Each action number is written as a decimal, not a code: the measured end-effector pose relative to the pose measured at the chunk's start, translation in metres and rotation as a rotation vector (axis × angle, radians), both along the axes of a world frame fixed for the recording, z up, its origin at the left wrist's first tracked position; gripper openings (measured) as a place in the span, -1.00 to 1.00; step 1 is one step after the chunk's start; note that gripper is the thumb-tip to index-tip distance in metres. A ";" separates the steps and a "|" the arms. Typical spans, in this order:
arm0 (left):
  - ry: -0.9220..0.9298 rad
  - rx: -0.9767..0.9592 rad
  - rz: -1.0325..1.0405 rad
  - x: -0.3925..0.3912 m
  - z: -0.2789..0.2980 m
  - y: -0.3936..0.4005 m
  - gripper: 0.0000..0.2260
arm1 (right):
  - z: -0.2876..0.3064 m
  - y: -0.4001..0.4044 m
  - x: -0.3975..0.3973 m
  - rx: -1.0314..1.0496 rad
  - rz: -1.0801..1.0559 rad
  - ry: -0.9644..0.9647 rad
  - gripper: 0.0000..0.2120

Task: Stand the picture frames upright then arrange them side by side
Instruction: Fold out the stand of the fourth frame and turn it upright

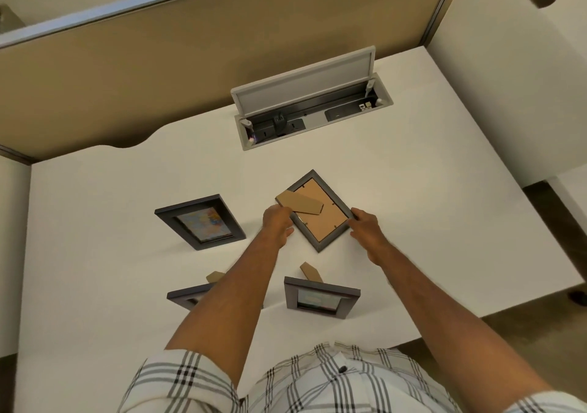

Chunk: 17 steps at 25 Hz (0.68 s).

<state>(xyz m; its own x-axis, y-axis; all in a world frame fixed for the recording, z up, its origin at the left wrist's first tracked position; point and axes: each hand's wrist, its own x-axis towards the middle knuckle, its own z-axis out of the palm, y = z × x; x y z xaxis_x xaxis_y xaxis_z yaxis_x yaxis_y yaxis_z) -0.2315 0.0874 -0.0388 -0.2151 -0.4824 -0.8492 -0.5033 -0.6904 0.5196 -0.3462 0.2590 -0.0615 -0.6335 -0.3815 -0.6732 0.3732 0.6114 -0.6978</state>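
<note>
Fingers of the left hand [277, 222] are closed on the cardboard easel leg [300, 205] of a face-down frame [320, 210], at the frame's left corner, while the right hand [365, 225] is clamped on the opposite, right corner. The frame is thus held between both hands, directly ahead of them on the white desk [444, 206], turned like a diamond with its long axis running from far-left to near-right. The easel leg is swung partly out from the brown backing and points toward the left hand, so that hand is judged the nearer one for pulling the leg fully open, with the right hand steadying and tipping the frame up.

Further out, a second frame [200, 222] is seen lying face-up and untouched, well to the left of the left hand. Nearer the body, two frames are already standing on their easel legs: one [320, 296] between the forearms, and another [187, 296] partly hidden behind the left forearm. These two are apart, not yet side by side. Beyond the held frame, an open cable hatch [313, 101] is set into the desk.

The task is judged about half done: two frames upright, one in hand, one waiting.
</note>
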 end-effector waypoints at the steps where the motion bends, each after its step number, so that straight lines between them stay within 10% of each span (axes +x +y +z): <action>1: 0.007 -0.025 0.006 -0.002 -0.002 0.002 -0.69 | -0.001 0.000 0.000 0.008 0.032 0.039 -0.71; 17: 0.092 0.059 0.177 -0.029 -0.010 -0.006 -0.88 | -0.018 -0.001 0.017 0.216 0.496 0.439 -0.46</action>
<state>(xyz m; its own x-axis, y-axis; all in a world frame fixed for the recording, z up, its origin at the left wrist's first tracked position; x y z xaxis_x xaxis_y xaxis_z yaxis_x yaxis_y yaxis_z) -0.2610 0.0818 -0.0488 -0.2090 -0.4699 -0.8576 -0.3233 -0.7944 0.5141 -0.3295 0.2578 -0.0791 -0.6500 -0.5825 -0.4881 -0.2749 0.7790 -0.5636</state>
